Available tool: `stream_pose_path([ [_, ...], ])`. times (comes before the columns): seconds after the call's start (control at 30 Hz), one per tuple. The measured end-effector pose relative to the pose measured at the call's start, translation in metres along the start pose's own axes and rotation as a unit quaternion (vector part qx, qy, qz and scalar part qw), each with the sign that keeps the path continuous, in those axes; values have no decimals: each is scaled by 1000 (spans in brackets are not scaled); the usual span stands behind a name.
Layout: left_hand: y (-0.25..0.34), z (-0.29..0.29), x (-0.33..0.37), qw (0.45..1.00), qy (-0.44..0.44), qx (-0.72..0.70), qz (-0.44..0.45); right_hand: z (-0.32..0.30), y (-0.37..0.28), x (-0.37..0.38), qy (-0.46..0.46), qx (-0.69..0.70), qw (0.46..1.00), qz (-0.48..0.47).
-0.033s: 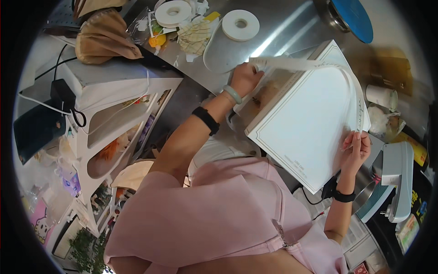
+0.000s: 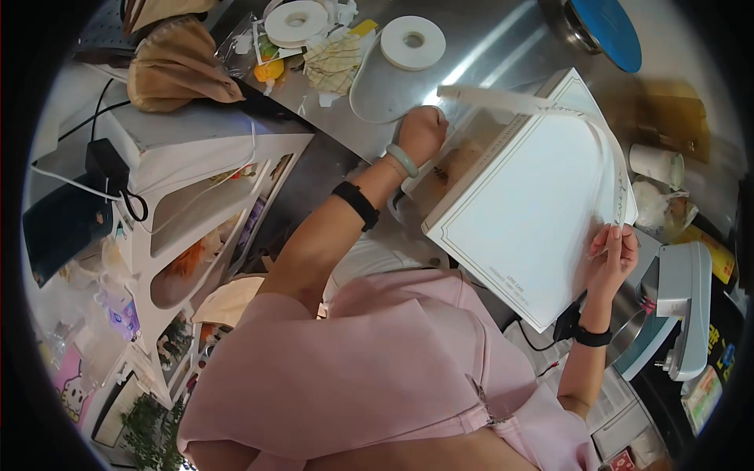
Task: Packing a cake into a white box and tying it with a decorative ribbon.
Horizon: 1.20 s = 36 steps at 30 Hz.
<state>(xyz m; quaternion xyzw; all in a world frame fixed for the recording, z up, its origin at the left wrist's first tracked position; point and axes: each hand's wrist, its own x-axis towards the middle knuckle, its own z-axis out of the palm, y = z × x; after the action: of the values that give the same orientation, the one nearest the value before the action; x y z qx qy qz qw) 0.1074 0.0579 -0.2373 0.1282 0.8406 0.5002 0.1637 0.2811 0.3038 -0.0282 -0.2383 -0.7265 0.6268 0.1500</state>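
A large flat white box [image 2: 518, 212] with a thin printed border rests tilted on the steel table [image 2: 479, 55]. A white ribbon [image 2: 518, 98] runs from the box's far left corner across its top edge and down its right side. My left hand [image 2: 420, 133], with a pale green bangle and a black wristband, is closed in a fist on the ribbon's end at that far corner. My right hand [image 2: 613, 255], wearing a black band, pinches the ribbon at the box's right edge.
Two white ribbon rolls [image 2: 412, 41] [image 2: 297, 22] lie at the far side, with a tan cloth bag [image 2: 177, 71] to their left. A blue-lidded pot [image 2: 605, 23] is far right. A white shelf unit [image 2: 196, 157] stands left, a teal-and-white machine [image 2: 679, 306] right.
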Motion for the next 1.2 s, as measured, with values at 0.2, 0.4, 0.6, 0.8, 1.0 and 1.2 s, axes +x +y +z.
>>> stream_pose_path([
  [0.2, -16, 10, 7, 982, 24, 137, 129, 9, -2, -1, 20, 5, 1000, 7],
  [0.4, -2, -3, 16, 998, -50, -1, -23, 5, 1, -3, 1, -6, 1000, 11],
  [0.6, 37, -53, 58, 816, -4, -560, -140, 4, 2, -3, -17, 24, 1000, 8],
  [0.8, 97, -106, 141, 822, -42, -557, -110, 5, 0, -2, -29, 10, 999, 16],
  [1.0, 155, -111, 182, 849, -214, -480, -45, 8, 1, -2, -38, 14, 999, 15],
  [1.2, 219, -131, 125, 839, -236, -487, 61, 7, 0, -2, -47, 15, 999, 7],
])
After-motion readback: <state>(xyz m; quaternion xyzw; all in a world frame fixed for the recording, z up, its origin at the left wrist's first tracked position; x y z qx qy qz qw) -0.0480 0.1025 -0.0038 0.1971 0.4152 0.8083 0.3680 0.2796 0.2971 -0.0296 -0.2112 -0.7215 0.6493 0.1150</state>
